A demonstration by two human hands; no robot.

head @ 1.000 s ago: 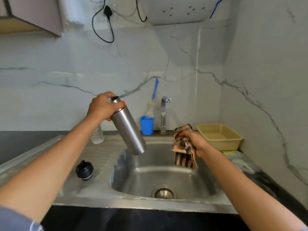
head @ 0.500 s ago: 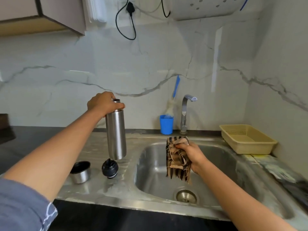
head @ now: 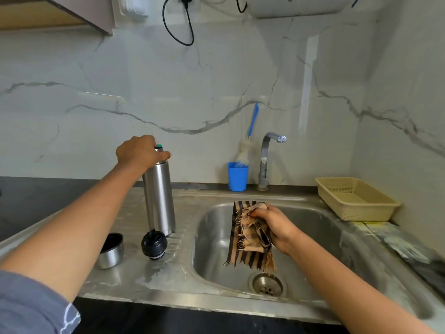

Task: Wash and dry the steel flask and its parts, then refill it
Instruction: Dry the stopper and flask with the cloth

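Note:
The steel flask point(head: 159, 198) stands upright on the steel drainboard point(head: 154, 273), left of the sink basin. My left hand point(head: 138, 151) grips its neck from above, with the thumb across the front. In front of the flask lie its black stopper point(head: 154, 243) and, further left, its steel cup lid point(head: 111, 251) on its side. Over the sink basin point(head: 313, 239) my right hand point(head: 274, 227) holds a bunched brown-and-black striped cloth point(head: 248, 242), which hangs down from my fingers.
A tap point(head: 266, 160) stands behind the basin, beside a blue cup point(head: 238, 175) holding a bottle brush point(head: 250, 131). A beige plastic basket point(head: 354, 201) sits at the right, against the side wall. The drain point(head: 267, 283) shows at the basin's bottom. A cabinet overhangs the upper left.
My left hand has swung the flask from a tilt over the basin to upright and lowered it onto the drainboard. My right hand keeps the cloth over the sink.

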